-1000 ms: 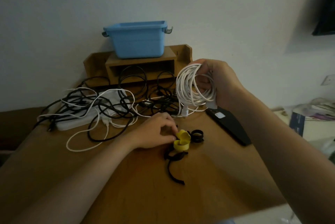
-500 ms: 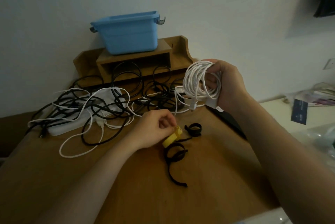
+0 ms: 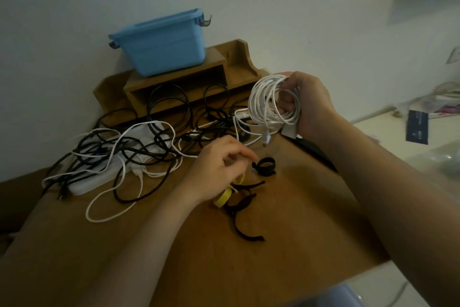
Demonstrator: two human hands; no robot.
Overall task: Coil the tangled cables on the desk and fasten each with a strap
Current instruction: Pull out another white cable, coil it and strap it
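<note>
While right hand (image 3: 311,105) grips the white cable coil (image 3: 257,107) at centre right, left hand (image 3: 219,169) pinches yellow strap (image 3: 222,198) mid-frame, black straps (image 3: 268,172) just beside on surface (image 3: 298,219).

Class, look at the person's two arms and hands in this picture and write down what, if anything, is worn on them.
Nothing worn shows. The left hand and right hand are bare: no gloves, rings or watch. The left forearm and right forearm are bare too, no sleeve in frame. Dim light could hide small details.
</note>
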